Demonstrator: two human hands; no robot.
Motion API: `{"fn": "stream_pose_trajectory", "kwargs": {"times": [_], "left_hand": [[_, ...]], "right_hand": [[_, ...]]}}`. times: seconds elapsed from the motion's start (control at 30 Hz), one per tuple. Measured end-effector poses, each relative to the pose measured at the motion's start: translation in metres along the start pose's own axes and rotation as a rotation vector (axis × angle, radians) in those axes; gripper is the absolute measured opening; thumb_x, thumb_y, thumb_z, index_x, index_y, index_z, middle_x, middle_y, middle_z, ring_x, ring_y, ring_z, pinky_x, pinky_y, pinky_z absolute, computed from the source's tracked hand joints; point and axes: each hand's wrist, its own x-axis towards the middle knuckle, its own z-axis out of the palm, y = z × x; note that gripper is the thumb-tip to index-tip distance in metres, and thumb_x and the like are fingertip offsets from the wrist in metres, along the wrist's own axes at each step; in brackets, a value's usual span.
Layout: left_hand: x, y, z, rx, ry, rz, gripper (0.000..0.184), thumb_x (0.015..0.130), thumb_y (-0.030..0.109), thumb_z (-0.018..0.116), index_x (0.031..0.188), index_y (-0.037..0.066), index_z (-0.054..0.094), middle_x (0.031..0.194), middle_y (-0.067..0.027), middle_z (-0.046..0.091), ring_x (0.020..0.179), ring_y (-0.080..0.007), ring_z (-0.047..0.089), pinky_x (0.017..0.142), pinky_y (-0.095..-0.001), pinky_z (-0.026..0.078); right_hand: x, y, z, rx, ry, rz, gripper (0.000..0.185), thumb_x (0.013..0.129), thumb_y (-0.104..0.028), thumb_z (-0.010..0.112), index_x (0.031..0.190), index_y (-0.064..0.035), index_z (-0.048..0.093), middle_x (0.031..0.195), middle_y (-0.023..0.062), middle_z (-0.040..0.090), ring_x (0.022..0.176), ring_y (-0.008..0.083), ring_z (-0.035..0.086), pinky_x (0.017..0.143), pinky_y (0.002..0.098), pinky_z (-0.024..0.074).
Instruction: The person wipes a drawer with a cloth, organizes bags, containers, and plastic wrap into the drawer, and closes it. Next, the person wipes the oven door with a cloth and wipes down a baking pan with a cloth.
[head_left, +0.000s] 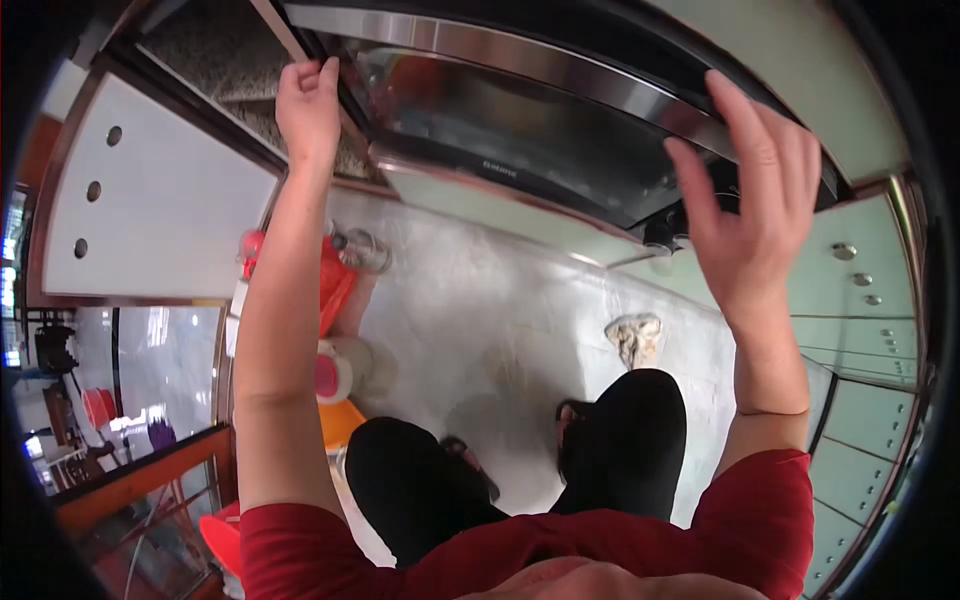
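Note:
A dark oven-like appliance (500, 120) with a glass front and a steel strip spans the top of the head view. At its left side, my left hand (308, 115) is raised with bent fingers closed at the end of a light edge strip (280, 30) of the cabinet. Whether the fingertips wrap fully round that strip is hidden. My right hand (755, 190) hovers by the appliance's right end, thumb and fingers spread, holding nothing. Dark knobs (660, 232) show just left of that wrist.
A white cabinet door (150, 190) with round holes stands at the left. Pale green cabinets (860, 250) line the right. On the grey floor (480, 260) are a glass jar (366, 252), a red bag (338, 290), a white container (345, 370) and a crumpled cloth (635, 338).

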Motion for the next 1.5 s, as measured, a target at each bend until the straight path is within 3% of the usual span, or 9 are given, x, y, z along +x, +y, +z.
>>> {"fn": "stream_pose_trajectory", "kwargs": {"times": [0.13, 0.23, 0.43, 0.53, 0.57, 0.93, 1.1, 1.3, 1.5], "left_hand": [[-0.004, 0.019, -0.011, -0.032, -0.085, -0.014, 0.033, 0.087, 0.026, 0.067, 0.099, -0.004, 0.060, 0.088, -0.0082, 0.066, 0.076, -0.0122, 0.061, 0.070, -0.0254, 0.049], [-0.029, 0.068, -0.021, 0.039, 0.046, 0.044, 0.034, 0.090, 0.028, 0.063, 0.101, -0.004, 0.059, 0.091, -0.0103, 0.065, 0.081, -0.0149, 0.062, 0.075, -0.0270, 0.050], [-0.046, 0.152, -0.023, -0.999, -0.327, -0.724, 0.039, 0.097, 0.039, 0.050, 0.099, 0.000, 0.053, 0.102, -0.0200, 0.060, 0.098, -0.0307, 0.061, 0.091, -0.0417, 0.050], [-0.040, 0.181, -0.010, -1.045, -0.374, -0.895, 0.037, 0.096, 0.039, 0.053, 0.096, 0.002, 0.050, 0.106, -0.0217, 0.058, 0.103, -0.0335, 0.058, 0.095, -0.0455, 0.048], [-0.039, 0.185, -0.006, -1.064, -0.326, -0.956, 0.031, 0.095, 0.032, 0.055, 0.095, 0.002, 0.050, 0.097, -0.0179, 0.058, 0.094, -0.0310, 0.059, 0.096, -0.0455, 0.048], [-0.048, 0.175, -0.021, -0.811, -0.280, -1.070, 0.015, 0.094, 0.013, 0.050, 0.083, 0.003, 0.051, 0.075, -0.0062, 0.053, 0.074, -0.0216, 0.055, 0.083, -0.0412, 0.052], [-0.051, 0.173, -0.021, -0.808, -0.238, -1.113, 0.015, 0.094, 0.012, 0.049, 0.084, 0.002, 0.051, 0.074, -0.0081, 0.053, 0.073, -0.0225, 0.055, 0.081, -0.0412, 0.052], [-0.073, 0.183, -0.039, -0.742, -0.028, -1.241, 0.012, 0.095, 0.013, 0.050, 0.087, 0.004, 0.049, 0.072, -0.0061, 0.049, 0.070, -0.0208, 0.051, 0.073, -0.0390, 0.050], [-0.128, 0.149, -0.074, -0.728, -0.080, -1.092, 0.011, 0.095, 0.016, 0.053, 0.087, 0.010, 0.048, 0.070, -0.0020, 0.043, 0.066, -0.0172, 0.047, 0.068, -0.0349, 0.045]], "right_hand": [[0.015, 0.000, 0.000, 0.054, -0.111, 0.057, 0.046, 0.062, -0.006, 0.079, 0.107, -0.0072, 0.066, 0.089, 0.0069, 0.059, 0.078, 0.0245, 0.052, 0.068, 0.0340, 0.0449], [0.019, -0.001, -0.003, 0.103, -0.214, 0.133, 0.047, 0.062, -0.007, 0.079, 0.107, -0.0088, 0.066, 0.096, 0.0059, 0.060, 0.086, 0.0247, 0.051, 0.076, 0.0344, 0.0426], [0.026, -0.006, -0.012, 0.138, -0.353, 0.251, 0.047, 0.067, -0.012, 0.075, 0.113, -0.0109, 0.063, 0.108, 0.0044, 0.058, 0.096, 0.0261, 0.050, 0.081, 0.0388, 0.0383], [0.031, -0.011, -0.009, 0.133, -0.340, 0.341, 0.040, 0.066, -0.011, 0.073, 0.105, -0.0124, 0.064, 0.102, 0.0028, 0.057, 0.096, 0.0248, 0.050, 0.079, 0.0392, 0.0384], [0.030, -0.013, -0.008, 0.128, -0.329, 0.356, 0.038, 0.066, -0.011, 0.072, 0.103, -0.0128, 0.064, 0.101, 0.0025, 0.057, 0.096, 0.0247, 0.050, 0.079, 0.0391, 0.0385], [0.018, -0.024, -0.014, 0.315, -0.237, 0.399, 0.022, 0.070, -0.010, 0.062, 0.092, -0.0111, 0.063, 0.086, 0.0023, 0.051, 0.086, 0.0237, 0.048, 0.078, 0.0380, 0.0360], [-0.001, -0.033, -0.063, 0.484, -0.236, 0.491, 0.038, 0.069, 0.000, 0.065, 0.105, -0.0089, 0.064, 0.113, 0.0095, 0.058, 0.103, 0.0287, 0.053, 0.090, 0.0435, 0.0376], [-0.067, -0.018, -0.136, 0.705, -0.450, 0.952, 0.033, 0.077, 0.005, 0.064, 0.108, -0.0039, 0.062, 0.102, 0.0145, 0.062, 0.098, 0.0330, 0.058, 0.086, 0.0389, 0.0453], [-0.237, -0.003, -0.121, 0.797, -1.047, 1.348, 0.058, 0.079, -0.013, 0.071, 0.132, -0.0107, 0.046, 0.101, 0.0131, 0.066, 0.087, 0.0233, 0.065, 0.076, 0.0351, 0.0519]]}}
